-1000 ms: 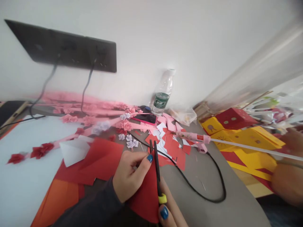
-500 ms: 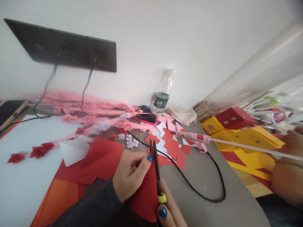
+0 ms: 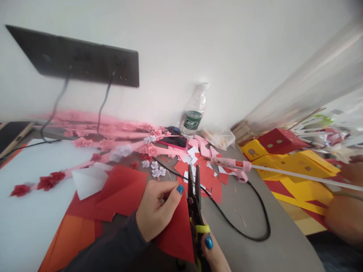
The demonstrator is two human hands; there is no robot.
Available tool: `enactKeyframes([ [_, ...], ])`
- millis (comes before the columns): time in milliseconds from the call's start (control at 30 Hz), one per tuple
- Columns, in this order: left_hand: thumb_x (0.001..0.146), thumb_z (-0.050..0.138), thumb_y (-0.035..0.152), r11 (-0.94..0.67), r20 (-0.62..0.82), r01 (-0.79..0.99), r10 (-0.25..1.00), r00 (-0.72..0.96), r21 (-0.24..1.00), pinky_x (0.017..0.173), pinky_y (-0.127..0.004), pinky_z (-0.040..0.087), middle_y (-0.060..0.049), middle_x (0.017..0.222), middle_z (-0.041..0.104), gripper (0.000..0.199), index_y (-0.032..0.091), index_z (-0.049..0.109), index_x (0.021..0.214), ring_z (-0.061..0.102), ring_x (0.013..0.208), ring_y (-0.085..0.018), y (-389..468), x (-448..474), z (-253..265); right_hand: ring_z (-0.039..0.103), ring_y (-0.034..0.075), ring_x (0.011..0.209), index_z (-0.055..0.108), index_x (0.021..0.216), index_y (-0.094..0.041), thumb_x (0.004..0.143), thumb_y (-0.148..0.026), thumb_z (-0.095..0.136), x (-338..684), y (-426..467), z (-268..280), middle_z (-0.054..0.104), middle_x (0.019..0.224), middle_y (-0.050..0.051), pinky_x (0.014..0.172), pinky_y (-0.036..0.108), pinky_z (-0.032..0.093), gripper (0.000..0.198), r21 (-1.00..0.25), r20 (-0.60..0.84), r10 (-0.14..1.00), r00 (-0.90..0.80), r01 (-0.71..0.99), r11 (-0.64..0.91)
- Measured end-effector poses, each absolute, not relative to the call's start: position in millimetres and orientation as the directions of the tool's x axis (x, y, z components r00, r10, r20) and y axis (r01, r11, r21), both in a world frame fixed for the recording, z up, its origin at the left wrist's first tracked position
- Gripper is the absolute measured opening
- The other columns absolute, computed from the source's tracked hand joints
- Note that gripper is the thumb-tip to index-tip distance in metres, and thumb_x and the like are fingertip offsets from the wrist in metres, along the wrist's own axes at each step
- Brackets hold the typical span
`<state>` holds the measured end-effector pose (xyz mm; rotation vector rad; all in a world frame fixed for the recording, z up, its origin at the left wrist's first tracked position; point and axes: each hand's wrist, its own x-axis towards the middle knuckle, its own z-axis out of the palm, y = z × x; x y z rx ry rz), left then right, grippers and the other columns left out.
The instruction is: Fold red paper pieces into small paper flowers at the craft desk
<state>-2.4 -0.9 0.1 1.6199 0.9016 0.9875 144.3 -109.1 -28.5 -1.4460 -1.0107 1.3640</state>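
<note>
Here, over a grey wallside table (image 3: 261, 257), left grip (image 3: 155, 211) pinches red paper (image 3: 176, 238), right grip (image 3: 216, 254) clasps scissors (image 3: 194, 206).

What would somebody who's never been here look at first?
Probably the scissors, held in the right fingers at the bottom middle, next to the red sheet in the left fingers. Then the pink, red and white flowers spread over the left side of the table. The pink glue gun and the bottle by the wall could catch the eye too.
</note>
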Motion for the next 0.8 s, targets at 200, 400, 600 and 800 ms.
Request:
enactKeyframes([
  [200, 0.095, 0.040, 0.030, -0.211, 0.162, 0.102, 0.920, 0.356, 0.972, 0.049, -0.028, 0.019, 0.005, 0.056, 0.020, 0.041, 0.021, 0.025, 0.059, 0.024, 0.050, -0.010, 1.9, -1.4, 1.9, 0.070, 0.034, 0.087, 0.071, 0.096, -0.025, 0.078, -0.071, 0.059, 168.3, -93.3, -28.6, 0.071, 0.077, 0.007, 0.077, 0.045, 0.059, 0.051, -0.905, -0.371, 0.927, 0.054, -0.245, -0.348],
  [400, 0.084, 0.063, 0.034, 0.023, -0.020, -0.024, 0.996, 0.091, 0.999, 0.063, -0.025, 0.038, 0.000, 0.071, 0.055, 0.017, 0.022, 0.055, 0.074, 0.052, 0.074, -0.019, 15.4, 1.0, -11.5, 0.070, 0.034, 0.087, 0.070, 0.093, -0.024, 0.079, -0.067, 0.059, 173.9, -79.9, -22.1, 0.071, 0.085, 0.009, 0.082, 0.052, 0.055, 0.046, -0.844, -0.363, 0.932, -0.022, -0.415, -0.339],
  [600, 0.082, 0.064, 0.047, 0.352, -0.316, -0.275, 0.934, 0.168, 0.895, 0.042, -0.021, 0.035, 0.007, 0.062, 0.048, 0.028, 0.024, 0.050, 0.085, 0.048, 0.050, -0.012, 26.4, 1.4, -20.0, 0.070, 0.028, 0.082, 0.066, 0.085, -0.021, 0.077, -0.049, 0.070, 187.6, -72.3, -33.1, 0.066, 0.077, 0.006, 0.084, 0.047, 0.052, 0.029, -0.691, -0.450, 0.884, -0.126, -0.578, -0.434],
  [800, 0.062, 0.085, 0.036, 0.374, -0.284, -0.350, 0.917, 0.281, 0.859, 0.039, -0.019, 0.043, 0.009, 0.066, 0.054, 0.047, 0.021, 0.049, 0.088, 0.051, 0.046, -0.007, 28.1, 1.0, -6.0, 0.068, 0.026, 0.078, 0.066, 0.087, -0.021, 0.078, -0.043, 0.068, 192.3, -74.4, -35.5, 0.065, 0.077, 0.004, 0.084, 0.049, 0.051, 0.023, -0.729, -0.379, 0.913, -0.152, -0.559, -0.395],
])
